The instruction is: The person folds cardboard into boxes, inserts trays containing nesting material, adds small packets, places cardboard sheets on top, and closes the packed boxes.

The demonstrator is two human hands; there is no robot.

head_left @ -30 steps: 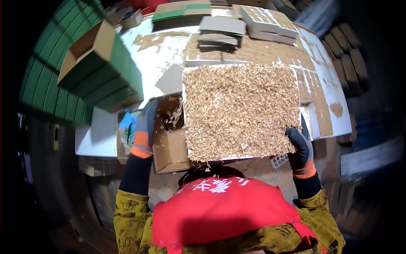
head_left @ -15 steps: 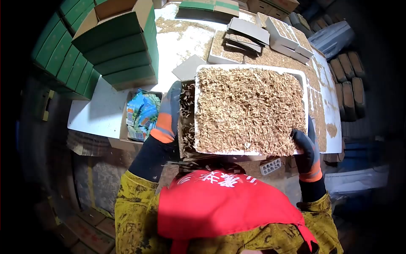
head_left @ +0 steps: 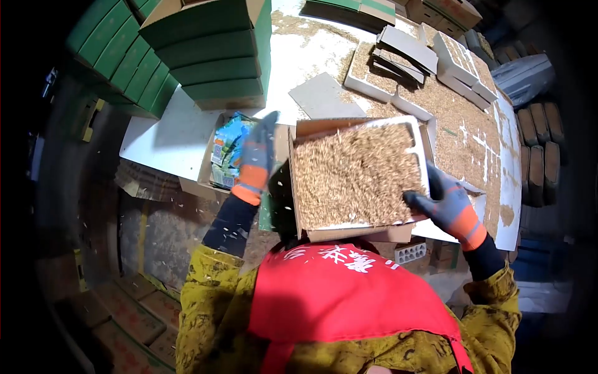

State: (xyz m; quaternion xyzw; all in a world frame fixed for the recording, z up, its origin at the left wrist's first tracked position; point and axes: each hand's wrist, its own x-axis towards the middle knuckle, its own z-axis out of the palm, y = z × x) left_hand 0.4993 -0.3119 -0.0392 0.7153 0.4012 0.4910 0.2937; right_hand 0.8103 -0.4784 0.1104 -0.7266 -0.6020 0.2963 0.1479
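Note:
A white foam tray point(head_left: 416, 138) heaped with straw-coloured husks sits over a cardboard box point(head_left: 358, 235), whose walls show along its far and near sides. My right hand point(head_left: 445, 201), in a grey and orange glove, grips the tray's right side, thumb over the rim. Slightly blurred, my left hand point(head_left: 256, 156) is apart from the tray on its left, fingers stretched out and nothing in them. Beside and partly behind it, a small carton point(head_left: 205, 159) holds blue and green printed packets point(head_left: 232, 140). Loose husks scatter in the air near the box's left side.
Green boxes point(head_left: 215, 59) are stacked at the back left. A grey card sheet point(head_left: 327, 96) lies behind the box. Several grey card pieces point(head_left: 408, 50) rest on husk-filled trays point(head_left: 458, 137), with more white trays point(head_left: 461, 65) stacked behind. A grey cell tray point(head_left: 411, 252) is near the front edge.
The tray has shifted left over the box, covering the dark gap at its left side. My left hand has come away from the tray; my right hand still holds its right side.

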